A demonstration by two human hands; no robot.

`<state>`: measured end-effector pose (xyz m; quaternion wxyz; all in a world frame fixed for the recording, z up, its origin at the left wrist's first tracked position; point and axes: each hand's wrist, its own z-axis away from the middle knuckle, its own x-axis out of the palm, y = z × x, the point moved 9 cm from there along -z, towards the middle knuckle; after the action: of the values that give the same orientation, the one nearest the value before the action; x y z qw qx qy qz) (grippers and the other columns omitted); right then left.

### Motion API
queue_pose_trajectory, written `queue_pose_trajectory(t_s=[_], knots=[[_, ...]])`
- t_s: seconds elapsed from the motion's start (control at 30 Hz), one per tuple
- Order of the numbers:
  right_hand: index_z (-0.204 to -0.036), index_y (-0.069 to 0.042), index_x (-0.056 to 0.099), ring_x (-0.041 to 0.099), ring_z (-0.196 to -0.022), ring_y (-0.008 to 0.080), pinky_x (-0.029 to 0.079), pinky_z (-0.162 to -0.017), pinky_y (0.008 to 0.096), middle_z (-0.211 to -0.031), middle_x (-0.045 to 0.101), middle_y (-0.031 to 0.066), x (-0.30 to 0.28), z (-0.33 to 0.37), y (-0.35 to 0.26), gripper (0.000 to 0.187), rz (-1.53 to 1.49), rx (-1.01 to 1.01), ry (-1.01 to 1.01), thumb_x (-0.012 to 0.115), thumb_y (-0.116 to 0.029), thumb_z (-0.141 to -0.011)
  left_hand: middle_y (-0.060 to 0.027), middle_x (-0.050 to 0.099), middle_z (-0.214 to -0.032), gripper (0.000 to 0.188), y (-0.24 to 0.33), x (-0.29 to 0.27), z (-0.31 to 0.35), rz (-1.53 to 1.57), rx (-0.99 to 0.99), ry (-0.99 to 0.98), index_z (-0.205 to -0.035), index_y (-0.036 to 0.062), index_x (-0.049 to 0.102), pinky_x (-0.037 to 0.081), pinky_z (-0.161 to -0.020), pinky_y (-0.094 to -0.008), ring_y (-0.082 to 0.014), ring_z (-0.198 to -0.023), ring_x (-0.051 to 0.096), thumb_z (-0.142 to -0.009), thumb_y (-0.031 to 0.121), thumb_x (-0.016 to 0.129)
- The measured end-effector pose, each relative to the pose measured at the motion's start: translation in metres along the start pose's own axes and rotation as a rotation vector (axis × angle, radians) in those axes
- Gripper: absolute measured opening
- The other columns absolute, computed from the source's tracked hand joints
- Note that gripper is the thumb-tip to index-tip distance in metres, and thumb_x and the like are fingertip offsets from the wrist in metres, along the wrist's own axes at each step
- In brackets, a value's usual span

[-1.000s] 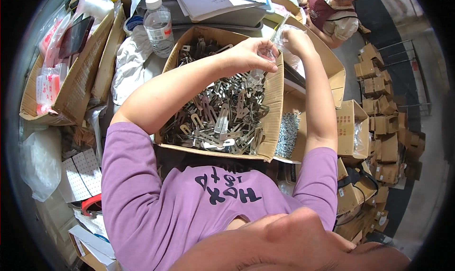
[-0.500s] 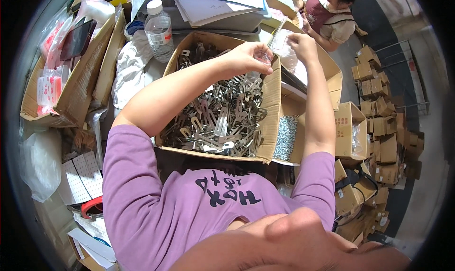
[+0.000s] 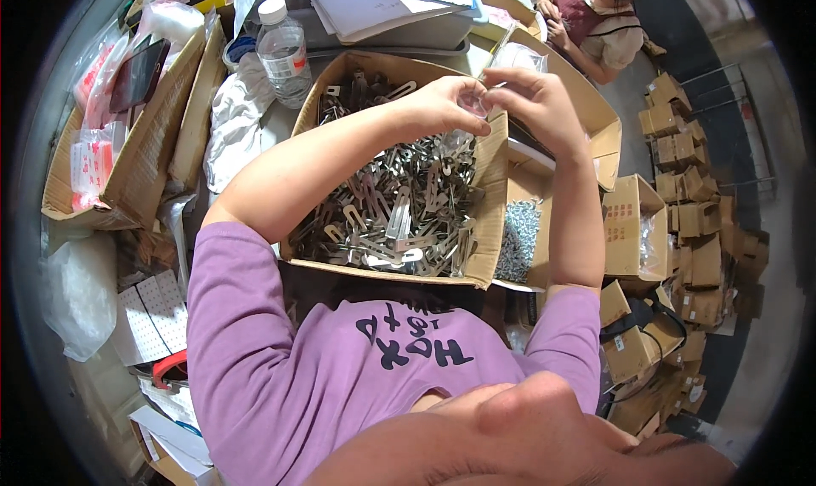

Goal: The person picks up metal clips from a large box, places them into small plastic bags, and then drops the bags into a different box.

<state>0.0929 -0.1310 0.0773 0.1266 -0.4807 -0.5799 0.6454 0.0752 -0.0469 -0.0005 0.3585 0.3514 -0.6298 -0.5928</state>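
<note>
My left hand (image 3: 449, 107) is curled around a small clear plastic bag (image 3: 470, 103), above the far right side of a cardboard box (image 3: 488, 218). Close beside it is my right hand (image 3: 544, 110), its fingers bent and their tips at the bag's edge. Whatever those right fingertips pinch is too small or hidden to make out. Below my left forearm, the box holds a heap of flat, slotted metal clips (image 3: 398, 218). Right of the box, a tray (image 3: 537, 261) holds many small grey-blue pieces (image 3: 518, 239).
A water bottle (image 3: 284, 56) and a white cloth (image 3: 240, 116) stand left of the clip box. Papers (image 3: 387, 10) lie on a grey bin (image 3: 429, 39) at the back. Boxes with plastic bags (image 3: 161, 116) are at far left. Cartons (image 3: 697, 222) pile up right, and a co-worker (image 3: 595, 22) is beyond.
My right hand has come left and nearer, from over the box at the back right to the bag in my left hand. My left hand stays almost in place.
</note>
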Motion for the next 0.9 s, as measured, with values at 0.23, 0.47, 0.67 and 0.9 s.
queue_pose_trajectory(t_s=[0.23,0.47,0.67,0.9], knots=[[-0.08,-0.006,0.071,0.062,-0.079,0.0257,0.049,-0.076,0.0363,-0.077,0.064,0.0108,0.037,0.007,0.03,0.011,0.974,-0.096,-0.228,0.064,-0.01,-0.071,-0.0056,0.059,-0.09,0.039,0.008,-0.032,-0.008,0.071,0.055,0.107,-0.105,0.0012,0.052,0.047,-0.079,-0.0249,-0.0115,-0.085,0.058,-0.075,0.011,0.074],[-0.073,-0.012,0.07,0.063,-0.083,0.023,0.037,-0.09,0.0383,-0.079,0.068,0.0053,0.08,-0.002,0.08,0.018,1.384,0.033,-0.445,0.053,-0.013,-0.076,-0.0035,0.056,-0.092,0.04,0.007,-0.049,-0.008,0.063,0.095,0.192,-0.104,0.0022,0.055,0.046,-0.079,-0.0228,-0.0097,-0.086,0.055,-0.073,0.015,0.077],[-0.074,-0.016,0.07,0.067,-0.078,0.022,0.033,-0.093,0.0402,-0.077,0.069,0.007,0.087,-0.005,0.088,0.024,1.404,0.172,-0.537,0.047,-0.017,-0.08,-0.0047,0.057,-0.093,0.043,0.01,-0.052,-0.005,0.052,0.092,0.222,-0.105,0.0026,0.056,0.046,-0.078,-0.0234,-0.0111,-0.088,0.055,-0.072,0.018,0.078],[-0.08,-0.019,0.071,0.067,-0.08,0.0208,0.033,-0.092,0.0379,-0.082,0.07,0.0054,0.095,-0.003,0.087,0.018,1.416,0.201,-0.578,0.053,-0.019,-0.077,-0.0057,0.057,-0.094,0.043,0.008,-0.052,-0.005,0.035,0.081,0.22,-0.105,0.0021,0.056,0.047,-0.081,-0.0247,-0.012,-0.089,0.055,-0.072,0.018,0.078]])
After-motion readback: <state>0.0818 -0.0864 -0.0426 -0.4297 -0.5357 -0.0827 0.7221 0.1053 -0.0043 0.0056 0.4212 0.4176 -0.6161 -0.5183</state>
